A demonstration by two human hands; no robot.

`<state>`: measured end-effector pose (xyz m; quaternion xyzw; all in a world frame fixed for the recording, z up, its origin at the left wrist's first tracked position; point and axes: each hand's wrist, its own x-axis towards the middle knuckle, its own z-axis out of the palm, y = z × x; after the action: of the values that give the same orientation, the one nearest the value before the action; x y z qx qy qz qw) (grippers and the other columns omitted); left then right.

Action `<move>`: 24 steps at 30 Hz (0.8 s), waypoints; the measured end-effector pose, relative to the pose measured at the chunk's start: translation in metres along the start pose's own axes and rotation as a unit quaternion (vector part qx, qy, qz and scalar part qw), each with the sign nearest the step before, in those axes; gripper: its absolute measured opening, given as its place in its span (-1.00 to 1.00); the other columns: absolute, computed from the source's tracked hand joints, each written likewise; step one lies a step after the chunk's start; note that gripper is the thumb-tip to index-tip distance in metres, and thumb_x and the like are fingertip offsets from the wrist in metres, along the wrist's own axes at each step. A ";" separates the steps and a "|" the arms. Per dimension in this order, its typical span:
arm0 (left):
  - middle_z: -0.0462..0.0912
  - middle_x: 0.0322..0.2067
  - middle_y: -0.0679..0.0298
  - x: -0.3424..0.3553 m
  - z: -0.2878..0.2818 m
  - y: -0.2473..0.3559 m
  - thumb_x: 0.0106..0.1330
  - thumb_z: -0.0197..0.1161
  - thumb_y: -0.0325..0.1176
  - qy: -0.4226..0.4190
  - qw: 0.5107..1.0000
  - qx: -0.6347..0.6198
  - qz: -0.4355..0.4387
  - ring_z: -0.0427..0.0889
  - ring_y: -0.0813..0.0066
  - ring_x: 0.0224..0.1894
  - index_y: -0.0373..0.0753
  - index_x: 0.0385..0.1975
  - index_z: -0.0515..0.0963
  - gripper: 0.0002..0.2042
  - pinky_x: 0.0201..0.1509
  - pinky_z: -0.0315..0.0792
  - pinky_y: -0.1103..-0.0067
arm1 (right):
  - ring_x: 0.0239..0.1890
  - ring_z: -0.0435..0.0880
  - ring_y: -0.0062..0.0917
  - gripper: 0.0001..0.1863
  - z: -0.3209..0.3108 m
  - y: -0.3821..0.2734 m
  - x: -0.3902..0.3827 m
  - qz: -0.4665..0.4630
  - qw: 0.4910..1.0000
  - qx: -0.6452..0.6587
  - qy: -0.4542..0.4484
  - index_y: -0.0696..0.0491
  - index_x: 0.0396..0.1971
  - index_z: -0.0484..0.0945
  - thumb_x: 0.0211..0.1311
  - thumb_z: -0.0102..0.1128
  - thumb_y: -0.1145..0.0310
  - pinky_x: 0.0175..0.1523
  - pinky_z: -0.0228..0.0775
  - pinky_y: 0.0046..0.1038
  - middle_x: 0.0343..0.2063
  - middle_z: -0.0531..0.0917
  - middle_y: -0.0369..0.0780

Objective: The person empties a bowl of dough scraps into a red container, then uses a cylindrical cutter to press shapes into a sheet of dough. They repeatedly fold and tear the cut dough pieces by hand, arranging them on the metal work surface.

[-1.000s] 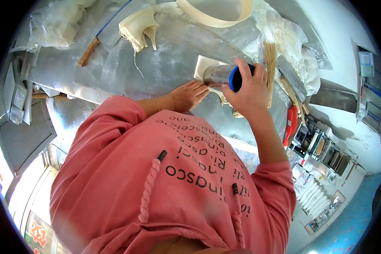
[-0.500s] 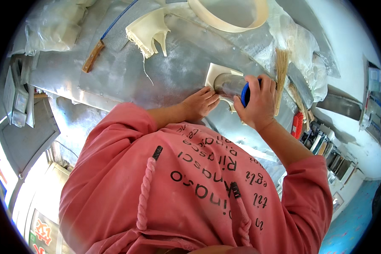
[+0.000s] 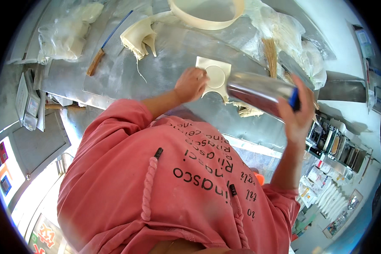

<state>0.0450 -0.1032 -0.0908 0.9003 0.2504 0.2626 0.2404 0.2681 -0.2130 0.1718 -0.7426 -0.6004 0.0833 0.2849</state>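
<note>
Hovering past the dough's (image 3: 216, 77) edge, the right hand (image 3: 298, 108) grips a cylinder (image 3: 258, 90), the left hand's (image 3: 191, 84) hold unclear.

Across my pink hoodie (image 3: 122, 182) run slanting rows of black Latin letters (image 3: 199, 180), upside down to me; at lower left, a sign (image 3: 43, 237) bears large red characters edged in white.

dough sheet (image 3: 216, 76) left of cylinder (image 3: 258, 90)
</note>
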 end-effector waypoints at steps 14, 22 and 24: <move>0.64 -0.30 0.12 0.092 0.002 -0.012 -0.09 0.28 -0.23 -0.272 0.931 0.057 -0.234 0.62 0.16 -0.21 -0.13 -0.27 0.59 -0.68 -0.16 0.46 0.29 | -0.20 0.53 -0.19 -0.50 -0.082 0.258 -0.132 0.256 0.905 -0.328 0.083 -0.19 -0.05 0.55 -0.12 0.26 0.13 -0.02 0.33 -0.23 -0.30 0.58 -0.10; 0.53 -0.17 0.04 0.069 -0.091 -0.097 -0.01 0.30 -0.27 -0.212 0.882 0.325 -0.267 0.51 0.09 -0.08 -0.23 -0.08 0.42 -0.55 -0.02 0.38 0.32 | 0.08 0.38 -0.19 -0.38 -0.052 0.215 -0.103 0.137 0.795 -0.572 0.150 -0.13 0.12 0.36 -0.03 0.23 0.14 0.15 0.18 -0.23 0.02 0.43 -0.10; 0.49 -0.15 0.02 0.063 -0.095 -0.076 0.02 0.31 -0.26 -0.116 0.908 0.346 -0.206 0.47 0.09 -0.06 -0.27 -0.09 0.41 -0.56 0.01 0.35 0.32 | 0.08 0.38 -0.18 -0.43 -0.014 0.202 -0.095 0.048 0.921 -0.355 0.153 -0.01 0.07 0.40 -0.02 0.24 0.22 0.14 0.18 -0.24 -0.06 0.49 -0.09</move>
<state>0.0100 0.0191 -0.0403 0.8796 0.4756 -0.0018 -0.0102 0.4197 -0.3305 0.0564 -0.8266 -0.5034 -0.2364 0.0865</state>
